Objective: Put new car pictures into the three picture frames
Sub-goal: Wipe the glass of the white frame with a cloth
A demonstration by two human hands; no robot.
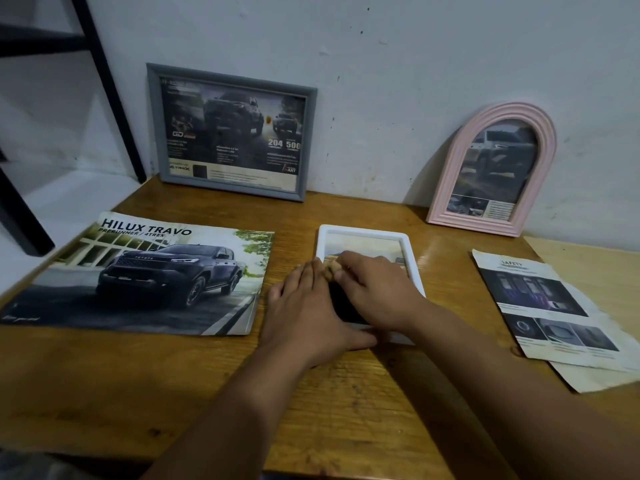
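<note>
White frame (414,258) is laid flat mid-desk (104,375), covered by both hands. Left hand (304,306) is pressed flat, fingers straight. Right hand (377,289): fingers curled at a small tan piece (329,270); grip can't be confirmed. Grey frame (231,131) and pink arched frame (493,168) are leaned on the wall.

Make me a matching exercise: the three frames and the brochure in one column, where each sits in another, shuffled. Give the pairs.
Things:
1. grey frame
2. pink frame
3. white frame
4. brochure

Places:
A. flat on the table, under both hands
B. leaning on the wall, right
C. flat on the table, left
D. leaning on the wall, left

Pairs: 1-D, 2-B, 3-A, 4-C
</note>
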